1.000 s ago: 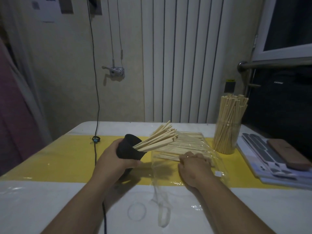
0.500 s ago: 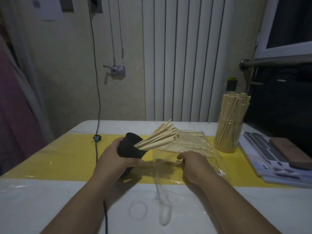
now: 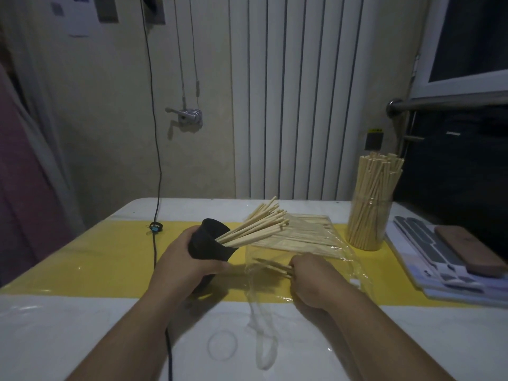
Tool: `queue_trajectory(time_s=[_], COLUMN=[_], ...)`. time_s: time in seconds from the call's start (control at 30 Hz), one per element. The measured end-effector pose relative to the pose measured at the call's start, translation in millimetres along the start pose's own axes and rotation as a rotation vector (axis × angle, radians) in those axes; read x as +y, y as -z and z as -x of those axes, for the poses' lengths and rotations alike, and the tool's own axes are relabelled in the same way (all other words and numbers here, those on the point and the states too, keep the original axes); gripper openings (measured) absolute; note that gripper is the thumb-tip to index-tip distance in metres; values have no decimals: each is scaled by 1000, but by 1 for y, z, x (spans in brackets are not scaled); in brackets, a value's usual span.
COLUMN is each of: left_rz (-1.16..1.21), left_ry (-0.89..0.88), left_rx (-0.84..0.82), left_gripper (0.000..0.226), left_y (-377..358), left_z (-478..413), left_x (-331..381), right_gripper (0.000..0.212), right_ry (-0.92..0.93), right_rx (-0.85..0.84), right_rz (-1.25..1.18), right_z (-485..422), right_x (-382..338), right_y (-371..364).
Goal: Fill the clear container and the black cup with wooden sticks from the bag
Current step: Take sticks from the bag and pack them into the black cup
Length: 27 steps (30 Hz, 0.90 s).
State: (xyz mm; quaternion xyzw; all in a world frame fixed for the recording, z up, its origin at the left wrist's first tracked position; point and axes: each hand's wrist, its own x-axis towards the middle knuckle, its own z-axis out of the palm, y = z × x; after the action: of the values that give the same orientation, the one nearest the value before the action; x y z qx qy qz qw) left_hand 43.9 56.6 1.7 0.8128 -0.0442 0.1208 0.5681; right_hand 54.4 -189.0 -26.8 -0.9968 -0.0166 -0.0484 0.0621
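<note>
Our left hand [image 3: 184, 261] grips the black cup [image 3: 206, 244], tipped toward the bag [image 3: 339, 250]; tilt further and its fanned sticks [image 3: 257, 229] could slide out. Our right hand [image 3: 312, 280] pinches a few wooden sticks [image 3: 271, 266] at the bag's mouth, where the film may snag them. The clear container [image 3: 368, 229] stands beyond, well apart, leaving room.

A table [image 3: 82, 325] with a white cover and a yellow band fills the near scene. A black cable [image 3: 154, 133] drops down the far wall onto the table, with a blue clip [image 3: 156, 227] on it. A metal valve [image 3: 189, 118] sits on the wall left of a white ribbed panel [image 3: 302, 92]. At right, a brown case [image 3: 467, 250] lies on stacked sheets [image 3: 428, 259], below a metal rail [image 3: 453, 101]. A thin ring [image 3: 209, 347] lies near. Pink cloth [image 3: 22, 188] hangs at left.
</note>
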Motion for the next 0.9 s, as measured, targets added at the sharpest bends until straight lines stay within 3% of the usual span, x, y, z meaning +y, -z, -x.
queue_trajectory(time_s=[0.17, 0.43, 0.57, 0.67, 0.9], left_rz=[9, 19, 21, 21, 21], left_ry=[4, 2, 8, 14, 23], left_rx=[-4, -6, -3, 5, 10], left_gripper=[61, 61, 62, 61, 66], left_y=[0, 1, 0, 0, 0], left_z=[1, 2, 1, 1, 1], left_x=[1, 2, 1, 1, 2], right_gripper=[29, 6, 11, 26, 24], right_ry=[37, 90, 97, 78, 119], right_rx=[-64, 16, -13, -24, 171], right_rz=[6, -65, -46, 7, 57], right_z=[6, 26, 27, 28, 36], right_x=[-4, -13, -18, -19, -23], right_y=[3, 33, 45, 52, 65])
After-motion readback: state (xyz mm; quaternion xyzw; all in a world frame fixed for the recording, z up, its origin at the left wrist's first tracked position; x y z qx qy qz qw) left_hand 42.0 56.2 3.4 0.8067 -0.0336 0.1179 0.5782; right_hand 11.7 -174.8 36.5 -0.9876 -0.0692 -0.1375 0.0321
